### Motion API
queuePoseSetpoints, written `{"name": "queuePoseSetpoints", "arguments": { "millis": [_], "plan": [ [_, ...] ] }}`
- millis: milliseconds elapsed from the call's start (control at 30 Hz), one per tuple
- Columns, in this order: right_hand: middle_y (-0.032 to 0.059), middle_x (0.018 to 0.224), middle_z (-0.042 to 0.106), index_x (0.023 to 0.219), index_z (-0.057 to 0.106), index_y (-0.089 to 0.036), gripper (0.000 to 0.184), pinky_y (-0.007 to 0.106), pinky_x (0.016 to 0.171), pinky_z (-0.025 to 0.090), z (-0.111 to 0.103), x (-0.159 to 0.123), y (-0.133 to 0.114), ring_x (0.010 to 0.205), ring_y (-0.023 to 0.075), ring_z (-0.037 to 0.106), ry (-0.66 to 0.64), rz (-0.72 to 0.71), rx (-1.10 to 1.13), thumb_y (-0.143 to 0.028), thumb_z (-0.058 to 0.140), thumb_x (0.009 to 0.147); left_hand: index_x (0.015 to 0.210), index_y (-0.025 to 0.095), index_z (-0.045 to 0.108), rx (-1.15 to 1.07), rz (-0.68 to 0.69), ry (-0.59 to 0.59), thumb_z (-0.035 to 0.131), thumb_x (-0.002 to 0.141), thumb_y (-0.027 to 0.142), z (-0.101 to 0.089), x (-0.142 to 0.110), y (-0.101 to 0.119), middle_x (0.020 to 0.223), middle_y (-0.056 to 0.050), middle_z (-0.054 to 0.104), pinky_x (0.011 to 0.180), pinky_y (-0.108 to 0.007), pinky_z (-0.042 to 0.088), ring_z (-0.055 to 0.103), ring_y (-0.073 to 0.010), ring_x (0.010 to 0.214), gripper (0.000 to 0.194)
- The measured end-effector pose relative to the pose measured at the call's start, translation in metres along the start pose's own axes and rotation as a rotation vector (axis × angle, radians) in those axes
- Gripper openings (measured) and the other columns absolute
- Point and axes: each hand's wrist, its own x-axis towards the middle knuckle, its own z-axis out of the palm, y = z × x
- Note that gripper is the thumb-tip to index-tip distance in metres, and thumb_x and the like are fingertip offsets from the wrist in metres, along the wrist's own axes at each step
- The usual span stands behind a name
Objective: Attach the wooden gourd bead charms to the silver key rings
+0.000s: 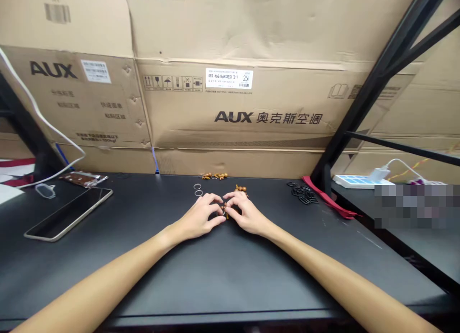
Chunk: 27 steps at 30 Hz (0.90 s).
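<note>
My left hand (203,217) and my right hand (247,215) meet at the middle of the black table. Their fingers are curled in a pinch around a small brown beaded charm (227,216), mostly covered by the fingertips. A bit of silver shows beside it, perhaps a ring. Just beyond my right hand lies another brown beaded charm (241,188). Two silver split rings (198,193) rest beyond my left hand. Farther back, by the cardboard, are more beaded charms (220,176) with rings.
A phone (68,215) lies at the left, near a brown packet (84,178) and a white cable (39,112). Black loops (304,193) and a red strap (330,199) lie at the right, by the black metal frame (359,98). Cardboard (230,146) stands along the back.
</note>
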Motion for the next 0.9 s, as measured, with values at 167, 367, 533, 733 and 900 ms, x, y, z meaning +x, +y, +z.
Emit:
{"name": "queuePoseSetpoints", "arguments": {
  "millis": [167, 367, 533, 733, 900],
  "plan": [
    [0.0102, 0.112, 0.059, 0.081, 0.057, -0.02, 0.009, 0.048, 0.097, 0.039, 0.0, 0.0, 0.002, 0.108, 0.0233, 0.052, -0.001, -0.005, -0.012, -0.023, 0.052, 0.089, 0.087, 0.021, 0.067, 0.011, 0.024, 0.0, 0.053, 0.09, 0.022, -0.001, 0.0, -0.001, 0.116, -0.007, 0.056, 0.097, -0.04, 0.043, 0.052, -0.0215, 0.108, 0.015],
    [0.0108, 0.111, 0.058, 0.081, 0.057, -0.02, 0.01, 0.048, 0.096, 0.04, -0.002, 0.001, 0.009, 0.108, 0.0235, 0.052, 0.031, 0.039, -0.025, -0.023, 0.051, 0.089, 0.086, 0.021, 0.067, 0.003, 0.024, -0.052, 0.053, 0.091, 0.024, -0.003, 0.0, 0.0, 0.115, -0.006, 0.056, 0.095, -0.038, 0.044, 0.052, -0.0204, 0.105, 0.015],
    [0.0108, 0.108, 0.058, 0.084, 0.058, -0.021, 0.01, 0.049, 0.095, 0.042, -0.004, 0.001, 0.012, 0.108, 0.0254, 0.049, 0.071, -0.017, -0.158, -0.023, 0.051, 0.089, 0.083, 0.019, 0.065, 0.088, -0.002, -0.029, 0.052, 0.091, 0.025, -0.005, -0.001, -0.005, 0.114, -0.007, 0.056, 0.095, -0.039, 0.042, 0.053, -0.0215, 0.105, 0.016],
    [0.0115, 0.11, 0.058, 0.095, 0.063, -0.021, 0.011, 0.049, 0.092, 0.042, -0.009, 0.001, 0.018, 0.112, 0.0287, 0.046, 0.079, 0.021, -0.371, -0.027, 0.056, 0.088, 0.082, 0.018, 0.061, 0.29, -0.11, 0.007, 0.052, 0.09, 0.027, -0.009, -0.002, -0.019, 0.111, -0.008, 0.056, 0.088, -0.042, 0.042, 0.052, -0.0244, 0.104, 0.015],
    [0.0111, 0.114, 0.058, 0.093, 0.065, -0.021, 0.013, 0.047, 0.089, 0.043, -0.009, 0.0, 0.02, 0.112, 0.0291, 0.045, 0.034, 0.035, -0.461, -0.03, 0.061, 0.085, 0.08, 0.018, 0.059, 0.34, -0.127, 0.03, 0.053, 0.09, 0.028, -0.011, -0.002, -0.028, 0.108, -0.007, 0.057, 0.086, -0.039, 0.042, 0.052, -0.0233, 0.102, 0.015]
  ]
}}
